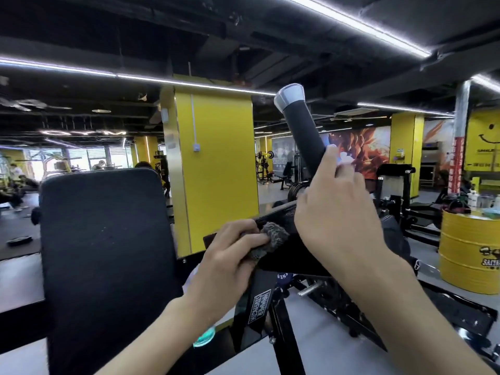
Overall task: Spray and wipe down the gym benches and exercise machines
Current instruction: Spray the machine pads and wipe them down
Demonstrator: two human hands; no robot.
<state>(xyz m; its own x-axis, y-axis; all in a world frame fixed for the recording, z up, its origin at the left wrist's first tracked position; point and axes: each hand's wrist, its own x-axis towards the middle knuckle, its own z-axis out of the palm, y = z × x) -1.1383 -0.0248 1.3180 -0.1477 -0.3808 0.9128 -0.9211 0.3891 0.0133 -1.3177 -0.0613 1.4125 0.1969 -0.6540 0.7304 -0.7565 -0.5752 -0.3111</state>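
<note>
Landmark: black back pad (102, 253), upright, large, lower left of the view.

Left hand (230, 255): just right of the pad, at about mid-height. Fingers curl over a bunched grey cloth (270, 239) and press it onto the black frame arm (284, 255), which slopes up and away from the pad to the right.

Right hand (338, 212): further right of the pad, above the left hand and apart from it. Seen from the back. Fingers (343, 171) are bent round the lower end of the handle grip (303, 139), a black tube that tilts back toward the pad and ends in a silver cap (289, 94). A white patch sits at the fingertips; cannot tell whether it is held or part of the mural behind.

Below the left forearm, right of the pad's lower edge: a teal translucent object (204, 336), mostly hidden, kind not clear. Beside it, a black upright carries a white-lettered label (258, 307).

Behind the pad, to its right: a yellow pillar (216, 163). Far right of the pad, well apart: a yellow drum (468, 250) with bottles (473, 200) standing on top. Other machines stand on the floor beyond the pad's left edge, too small to make out
</note>
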